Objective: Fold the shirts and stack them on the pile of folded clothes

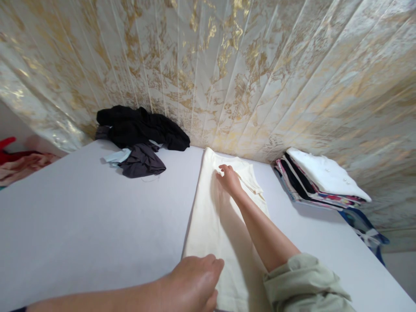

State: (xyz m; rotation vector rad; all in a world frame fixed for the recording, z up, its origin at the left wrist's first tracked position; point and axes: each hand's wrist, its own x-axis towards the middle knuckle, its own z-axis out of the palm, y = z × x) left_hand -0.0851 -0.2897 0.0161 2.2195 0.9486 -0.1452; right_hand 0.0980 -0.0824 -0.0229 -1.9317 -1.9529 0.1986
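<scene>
A cream garment (pixel 212 216) lies folded lengthwise in a long strip on the white table (pixel 81 216), running from the near edge to the wall. My right hand (pixel 229 178) reaches to its far end, fingers curled onto the fabric near a folded-back flap. My left hand (pixel 195 281) rests at the near end, fingers bent and pressing on the cloth's left edge. A pale green sleeve is pushed up on my right arm.
A heap of black and dark grey clothes (pixel 139 136) with a light blue piece lies at the back left. A stack of folded clothes (pixel 320 182) topped by a white one sits at the back right. Red and pink fabric (pixel 16 162) shows at far left. A gold-patterned wall stands behind.
</scene>
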